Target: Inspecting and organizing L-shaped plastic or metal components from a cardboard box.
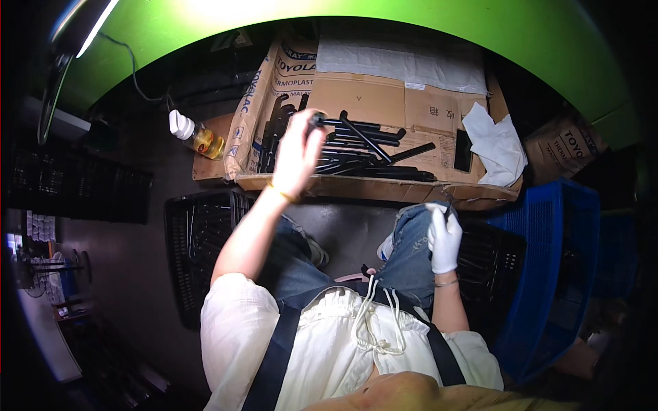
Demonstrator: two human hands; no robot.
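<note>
Several long black rod-like parts point(356, 147), some with a bent end, lie in a loose pile in a low cardboard box point(370, 99). Over the box's left half reaches my bare left hand point(301, 154), a yellow band at its wrist. Its fingers are closed round the dark end of a black rod point(332, 122); the palm hides part of the pile. My right hand point(444, 240), in a white glove, is held above my right knee, apart from the box. Its fingers are bent together, and what they hold, if anything, is too small to make out.
A white cloth point(495, 147) and a dark phone-like slab point(463, 151) lie at the box's right. A spray bottle of yellow liquid point(205, 140) stands left. Black crates of dark parts point(179, 260) flank my legs; blue crates point(548, 274) stand right, beneath a green surface point(384, 17).
</note>
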